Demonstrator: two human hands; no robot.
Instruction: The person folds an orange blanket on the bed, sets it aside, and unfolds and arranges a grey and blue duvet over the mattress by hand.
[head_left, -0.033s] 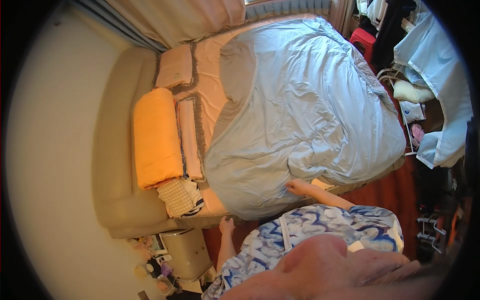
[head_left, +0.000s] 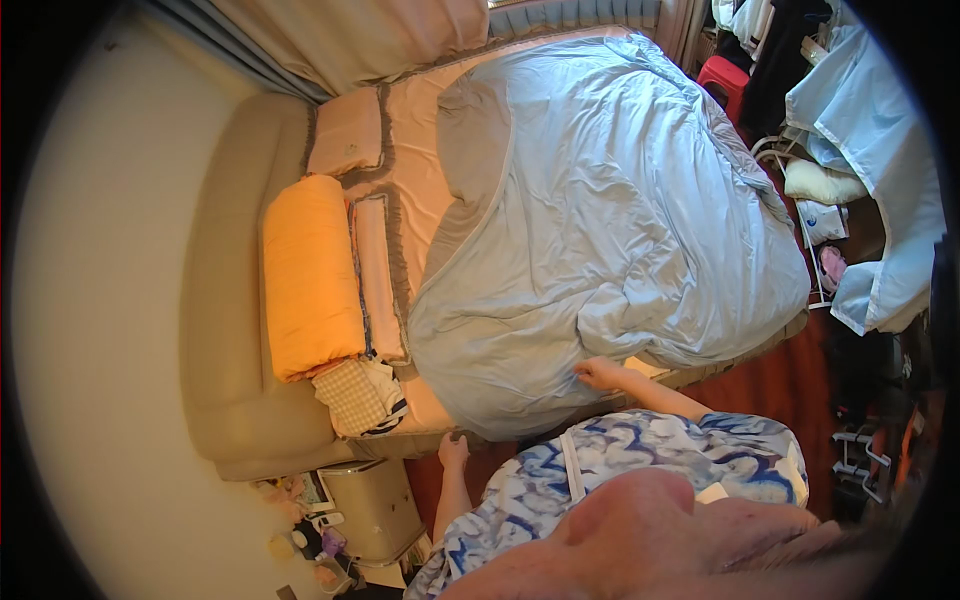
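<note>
A large light blue-grey quilt [head_left: 620,210] lies rumpled over most of the bed, its grey underside [head_left: 470,135] turned up along the pillow side. My right hand [head_left: 600,374] is closed at the quilt's near edge, fingertips pinched on the fabric. Lower and to the left, my left hand [head_left: 453,450] is held beside the bed's near edge, close to the quilt's hanging corner. Its fingers are curled, and what they hold, if anything, is hidden. Peach bedding [head_left: 415,130] shows toward the headboard.
An orange rolled bedding bundle [head_left: 312,280], a peach pillow [head_left: 346,132] and folded checked cloth [head_left: 355,395] lie by the beige headboard [head_left: 225,300]. Below stands a cluttered nightstand [head_left: 372,505]. At right are a red stool [head_left: 722,80], a white-framed rack and hanging blue cloth [head_left: 870,110].
</note>
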